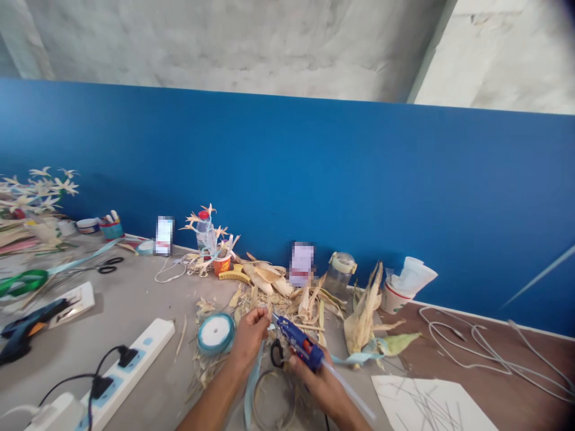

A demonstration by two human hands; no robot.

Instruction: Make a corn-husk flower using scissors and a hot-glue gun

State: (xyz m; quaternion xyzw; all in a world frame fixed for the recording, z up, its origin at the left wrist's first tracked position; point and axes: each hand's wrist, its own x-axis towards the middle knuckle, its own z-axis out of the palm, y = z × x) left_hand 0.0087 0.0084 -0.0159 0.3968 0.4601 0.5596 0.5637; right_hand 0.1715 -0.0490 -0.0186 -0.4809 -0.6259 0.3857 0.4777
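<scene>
My right hand (314,383) is wrapped round a blue hot glue gun (296,340), and a clear glue stick (350,392) juts from its back end. The gun's nozzle points up and left, close to the fingertips of my left hand (250,335). Those fingers are pinched together; whatever they hold is too small to make out. Left of that hand lies a roll of light blue ribbon (216,333). Under and between my hands are a strip of blue ribbon (253,389), scissors handles (277,353) and a ring-shaped roll (274,398).
Dried corn husks (269,278) and scraps cover the table's middle. A white power strip (130,371) and another glue gun (31,326) lie left. Behind stand a husk-flower pot (221,264), a lidded jar (340,272) and a paper cup (395,296). Thin wires on white paper (426,401) lie right.
</scene>
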